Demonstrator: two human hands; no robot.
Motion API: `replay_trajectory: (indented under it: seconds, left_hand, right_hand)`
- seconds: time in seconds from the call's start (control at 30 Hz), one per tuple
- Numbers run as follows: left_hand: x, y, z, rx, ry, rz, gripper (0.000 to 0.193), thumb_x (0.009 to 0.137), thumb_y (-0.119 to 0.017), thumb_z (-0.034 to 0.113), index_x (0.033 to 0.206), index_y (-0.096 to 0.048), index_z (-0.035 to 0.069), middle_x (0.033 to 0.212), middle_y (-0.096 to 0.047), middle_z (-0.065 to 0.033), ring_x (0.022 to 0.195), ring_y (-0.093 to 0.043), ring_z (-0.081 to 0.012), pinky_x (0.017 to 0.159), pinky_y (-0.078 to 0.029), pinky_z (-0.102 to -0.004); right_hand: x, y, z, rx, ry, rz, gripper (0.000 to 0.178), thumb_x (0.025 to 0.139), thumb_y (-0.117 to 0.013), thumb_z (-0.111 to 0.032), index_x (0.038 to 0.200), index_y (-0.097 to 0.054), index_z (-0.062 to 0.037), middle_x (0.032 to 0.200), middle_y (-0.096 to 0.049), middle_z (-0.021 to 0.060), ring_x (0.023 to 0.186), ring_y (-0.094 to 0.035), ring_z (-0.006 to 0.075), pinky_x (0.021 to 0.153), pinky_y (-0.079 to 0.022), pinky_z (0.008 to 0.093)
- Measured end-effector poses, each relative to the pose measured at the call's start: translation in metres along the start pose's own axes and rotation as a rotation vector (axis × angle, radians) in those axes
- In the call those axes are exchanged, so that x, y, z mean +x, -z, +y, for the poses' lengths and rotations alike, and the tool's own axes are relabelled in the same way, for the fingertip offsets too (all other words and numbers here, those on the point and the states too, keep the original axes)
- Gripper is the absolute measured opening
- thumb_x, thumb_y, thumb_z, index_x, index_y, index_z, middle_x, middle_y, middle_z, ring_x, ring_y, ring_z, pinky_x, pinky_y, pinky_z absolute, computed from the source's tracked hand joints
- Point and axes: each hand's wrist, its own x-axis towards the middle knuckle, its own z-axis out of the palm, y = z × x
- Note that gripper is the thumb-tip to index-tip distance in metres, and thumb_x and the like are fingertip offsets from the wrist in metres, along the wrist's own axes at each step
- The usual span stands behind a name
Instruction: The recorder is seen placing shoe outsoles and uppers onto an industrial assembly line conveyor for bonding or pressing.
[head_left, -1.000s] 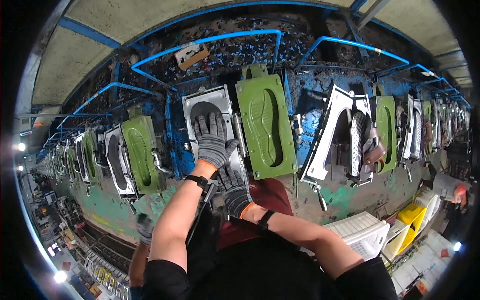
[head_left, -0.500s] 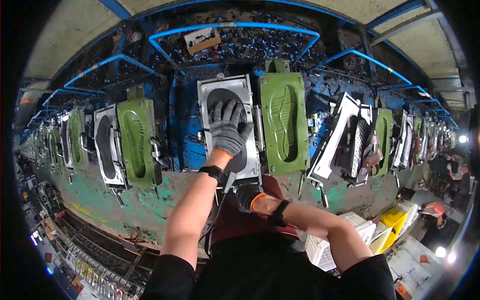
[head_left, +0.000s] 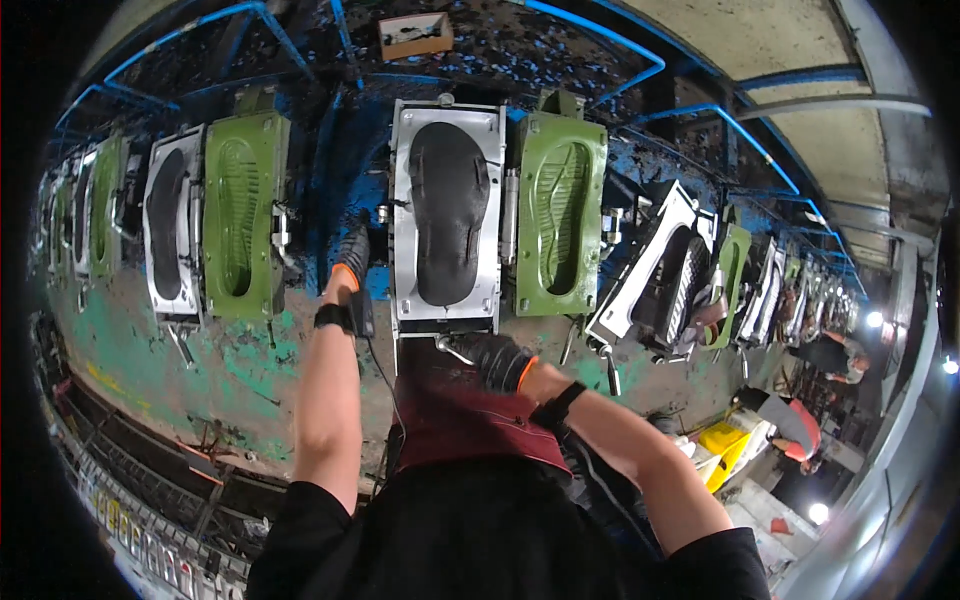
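Observation:
In front of me lies a shoe-sole mould with a silver frame [head_left: 401,250] and a dark sole-shaped core [head_left: 448,220]. Hinged along its right side is a green mould half [head_left: 590,230] with a ribbed sole cavity. My left hand [head_left: 350,255], in a grey striped glove with an orange cuff, is beside the frame's left side, fingers stretched away from me and seen edge-on. My right hand [head_left: 495,362], in a dark glove, is closed on a metal handle [head_left: 455,349] at the mould's near edge. Part of that handle is hidden by the fingers.
More moulds stand in a row: a green half [head_left: 240,215] and silver frame [head_left: 190,225] to the left, a tilted white frame [head_left: 640,265] to the right. A cardboard box [head_left: 415,37] sits at the back. People work at far right near a yellow crate [head_left: 728,445].
My left hand has lifted off the dark core and moved left, beside the frame. The right hand stays at the near edge, where the handle now shows. The view has shifted.

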Motion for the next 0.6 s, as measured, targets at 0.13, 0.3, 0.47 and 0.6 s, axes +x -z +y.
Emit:
replay_trajectory:
  seconds: [0.13, 0.3, 0.47, 0.6]
  left_hand:
    - [-0.102, 0.036, 0.028, 0.262, -0.350, 0.537, 0.055, 0.098, -0.064, 0.046, 0.115, -0.067, -0.006, 0.101, -0.070, -0.0220, 0.094, -0.064, -0.0356, 0.091, -0.050, -0.0424]
    - [-0.210, -0.098, 0.102, 0.764, -0.854, 0.432, 0.034, 0.090, -0.072, 0.021, 0.121, -0.065, 0.007, 0.119, -0.061, -0.0158, 0.113, -0.056, -0.0379, 0.103, -0.043, -0.0488]
    - [-0.274, -0.265, 0.096, 0.702, -1.089, -0.064, 0.031, 0.085, -0.070, 0.018, 0.113, -0.065, 0.006, 0.113, -0.063, -0.0153, 0.107, -0.059, -0.0372, 0.097, -0.047, -0.0511]
    - [-0.348, -0.427, 0.107, 0.620, -1.224, -0.355, 0.047, 0.082, -0.074, 0.019, 0.125, -0.061, 0.007, 0.120, -0.061, -0.0171, 0.110, -0.060, -0.0375, 0.098, -0.049, -0.0481]
  right_hand:
    - [0.030, 0.097, -0.074, -0.186, 0.003, -0.470, 0.074, 0.089, -0.069, -0.030, 0.156, -0.041, -0.0168, 0.152, -0.052, 0.0186, 0.142, -0.049, 0.0326, 0.119, -0.040, 0.0419]
    - [-0.080, 0.092, -0.005, -0.126, -0.153, -0.115, 0.062, 0.085, -0.068, -0.057, 0.131, -0.067, -0.0156, 0.098, -0.073, 0.0172, 0.092, -0.070, 0.0391, 0.080, -0.052, 0.0533]
    - [-0.241, 0.152, 0.044, 0.055, -0.421, 0.253, 0.050, 0.090, -0.069, -0.051, 0.113, -0.072, -0.0064, 0.095, -0.074, 0.0195, 0.088, -0.071, 0.0396, 0.075, -0.055, 0.0470]
    - [-0.376, 0.151, 0.116, 0.332, -0.673, 0.997, 0.030, 0.089, -0.077, -0.022, 0.110, -0.072, -0.0021, 0.093, -0.077, 0.0165, 0.082, -0.074, 0.0273, 0.074, -0.057, 0.0392]
